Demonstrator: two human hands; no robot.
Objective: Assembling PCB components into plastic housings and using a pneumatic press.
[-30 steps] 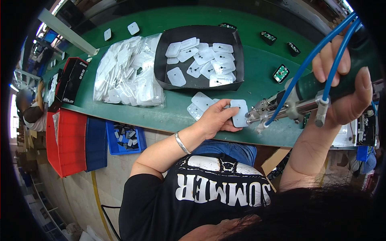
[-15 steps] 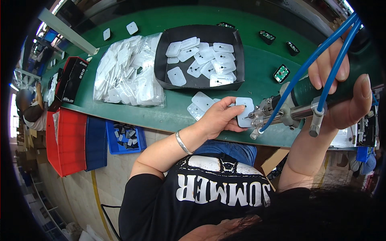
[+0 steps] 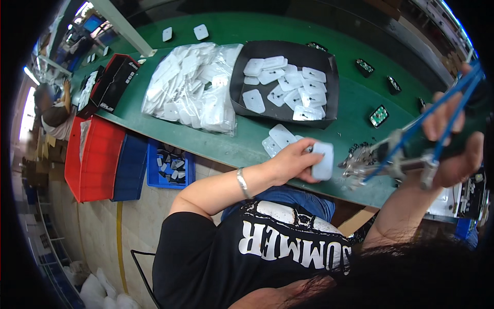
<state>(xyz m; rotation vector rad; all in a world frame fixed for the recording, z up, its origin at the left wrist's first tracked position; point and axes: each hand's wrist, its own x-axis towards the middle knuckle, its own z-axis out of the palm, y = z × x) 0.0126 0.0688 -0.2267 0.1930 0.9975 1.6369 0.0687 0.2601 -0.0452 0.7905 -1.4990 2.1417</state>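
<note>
My left hand (image 3: 296, 162) is closed on a white rounded-rectangle plastic cover (image 3: 322, 161), gripping it by its left side just over the table's near edge. To its right, my right hand (image 3: 467, 160) is wrapped round a pneumatic screwdriver (image 3: 399, 159) with a metal front end and blue hoses (image 3: 442, 144). Motion smears the tool and this hand. The tool's tip is apart from the cover, over a scatter of small dark pieces (image 3: 362, 146), perhaps screws. Loose white covers (image 3: 282, 135) lie on the table behind my left hand.
A black tray (image 3: 285, 119) holds several white covers, beside a clear bag of covers (image 3: 193, 87). Black housings with green circuit boards (image 3: 378, 116) stand at the right. Red (image 3: 92, 157) and blue bins (image 3: 170, 181) are below the left edge; a co-worker (image 3: 54, 110) is far left.
The white cover and the tool tip have come apart; the cover has tilted in my left hand. Small dark pieces now show by the tip. The whole view has shifted to the right.
</note>
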